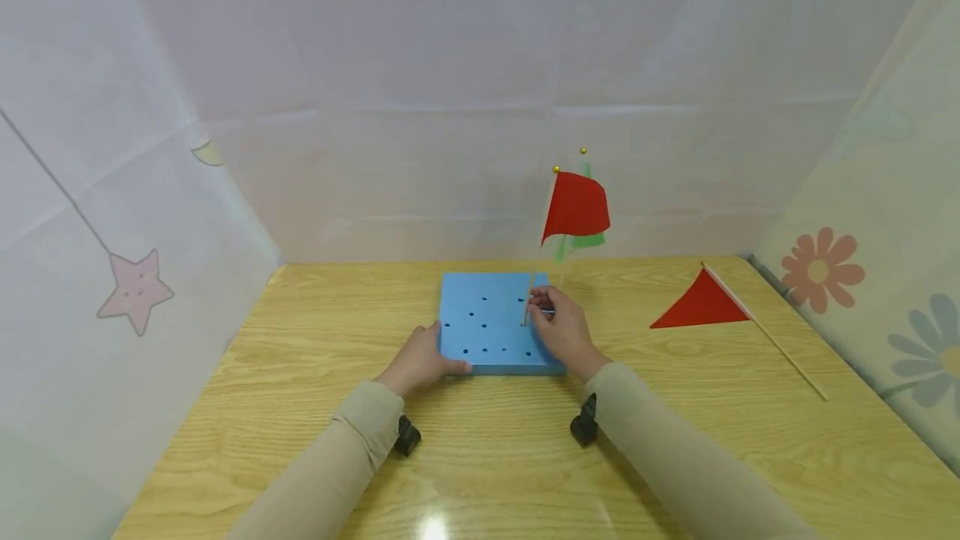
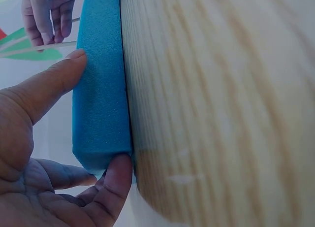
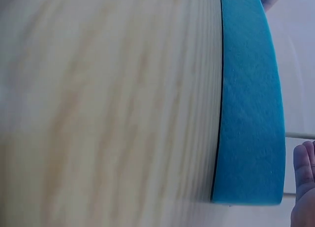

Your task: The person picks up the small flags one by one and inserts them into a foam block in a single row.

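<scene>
A blue foam board (image 1: 495, 286) with several holes in its top lies flat on the table. My left hand (image 1: 420, 361) grips its near left corner, thumb along the front side (image 2: 101, 89) and fingers curled at the left side. With thumb and fingers, my right hand (image 1: 564, 330) pinches the thin stick of a red flag (image 1: 576, 205), low down above the board's right part. The stick's lower end meets the board at a hole. Partly hidden behind it, a green flag (image 1: 588, 240) stands upright; my right hand covers its base in the head view.
A second, triangular red flag (image 1: 705, 302) on a wooden stick lies on the wooden table (image 1: 337, 298) to the right. White patterned cloth (image 1: 412, 157) hangs behind and on both sides. Small black wrist cameras sit at both sleeves.
</scene>
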Demonstrator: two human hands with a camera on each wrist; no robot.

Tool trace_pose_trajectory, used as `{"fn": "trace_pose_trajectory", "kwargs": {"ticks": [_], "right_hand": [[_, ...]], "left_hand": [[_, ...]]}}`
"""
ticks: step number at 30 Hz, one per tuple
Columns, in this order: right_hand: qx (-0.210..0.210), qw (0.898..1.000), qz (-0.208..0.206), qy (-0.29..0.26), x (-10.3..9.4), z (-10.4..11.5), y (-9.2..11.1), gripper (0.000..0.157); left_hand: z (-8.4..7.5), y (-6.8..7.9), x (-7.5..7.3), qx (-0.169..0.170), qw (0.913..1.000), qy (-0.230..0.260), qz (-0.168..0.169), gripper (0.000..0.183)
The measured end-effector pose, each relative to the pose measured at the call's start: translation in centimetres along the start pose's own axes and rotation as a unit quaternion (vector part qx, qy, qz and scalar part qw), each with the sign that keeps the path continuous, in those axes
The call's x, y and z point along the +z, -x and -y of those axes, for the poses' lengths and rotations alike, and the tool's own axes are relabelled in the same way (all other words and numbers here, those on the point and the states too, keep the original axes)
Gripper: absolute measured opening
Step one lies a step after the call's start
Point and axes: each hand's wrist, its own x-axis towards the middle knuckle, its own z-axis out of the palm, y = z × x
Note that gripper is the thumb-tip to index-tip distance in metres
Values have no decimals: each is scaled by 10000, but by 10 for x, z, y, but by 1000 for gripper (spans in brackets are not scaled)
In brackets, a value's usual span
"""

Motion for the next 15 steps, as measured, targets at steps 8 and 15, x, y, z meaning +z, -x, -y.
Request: {"fn": "trace_pose_trajectory", "kwargs": {"ticks": [8, 15], "right_hand": [[86, 9999, 75, 87, -9, -3, 2, 24], [250, 9992, 300, -39, -22, -10, 4, 29]], "left_hand": [[-1, 0, -1, -4, 10000, -44, -24, 104], [0, 0, 0, 14, 10000, -55, -9, 104]]}}
